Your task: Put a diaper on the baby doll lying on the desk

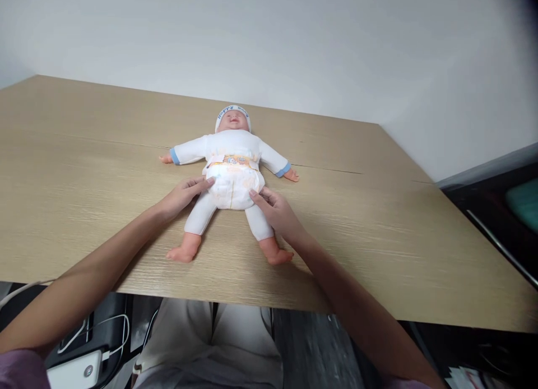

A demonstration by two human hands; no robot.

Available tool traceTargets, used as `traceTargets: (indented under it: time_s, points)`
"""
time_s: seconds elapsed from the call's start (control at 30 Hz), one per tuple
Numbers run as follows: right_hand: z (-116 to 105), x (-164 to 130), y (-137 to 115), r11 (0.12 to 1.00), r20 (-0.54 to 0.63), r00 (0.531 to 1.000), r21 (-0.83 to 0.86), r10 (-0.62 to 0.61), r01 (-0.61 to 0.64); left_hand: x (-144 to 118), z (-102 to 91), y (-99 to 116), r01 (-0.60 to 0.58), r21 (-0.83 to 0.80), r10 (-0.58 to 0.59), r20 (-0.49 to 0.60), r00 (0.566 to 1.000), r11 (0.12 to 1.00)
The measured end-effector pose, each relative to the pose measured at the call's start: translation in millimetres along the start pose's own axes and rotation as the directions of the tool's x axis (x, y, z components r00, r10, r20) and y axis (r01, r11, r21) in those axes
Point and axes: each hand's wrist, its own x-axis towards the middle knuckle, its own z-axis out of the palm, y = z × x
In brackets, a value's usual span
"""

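Observation:
A baby doll (234,141) in a white outfit with blue cuffs and a white cap lies face up on the wooden table (357,226), arms spread, feet towards me. Around its hips is a white diaper (233,188) with an orange printed band at the waist. My left hand (185,195) pinches the diaper's edge at the left leg opening, thumb on top. On the other side, my right hand (275,207) grips the edge at the right leg opening between thumb and fingers. Some fingertips of both hands are hidden under the diaper's edges.
Behind the table rises a pale wall (269,41). A dark object with a screen-like panel (521,204) stands at the right edge. Below the front edge, a white power bank (75,372) with a cable lies on a black surface beside my legs (210,338).

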Motion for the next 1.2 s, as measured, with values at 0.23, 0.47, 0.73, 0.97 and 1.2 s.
traceTargets:
  time_s: [0.23,0.47,0.73,0.97,1.2]
  points:
    - [6.4,1.2,-2.0,0.979,-0.025,0.999,0.201,0.029,-0.023,1.2,-6.0,1.5,-0.047,0.089,0.049,-0.020,0.999,0.995]
    - [11.3,4.5,6.6,0.957,-0.080,0.997,0.289,-0.011,0.034,-2.4,-2.5,-4.0,-0.086,0.004,0.087,-0.053,0.995,0.996]
    - [13.9,-6.4,17.9,0.971,-0.297,0.928,-0.147,-0.226,0.189,-3.1,-10.1,-3.4,-0.068,0.016,0.068,0.006,0.998,0.998]
    - [8.3,-16.0,22.0,0.951,-0.297,0.915,-0.225,-0.274,0.212,-1.8,-14.4,-5.8,-0.168,0.085,0.179,-0.139,0.974,0.982]
    - [-15.4,17.5,39.5,0.929,-0.426,0.841,-0.301,-0.334,0.217,35.7,-34.6,-21.4,-0.318,0.376,0.462,-0.399,0.792,0.870]
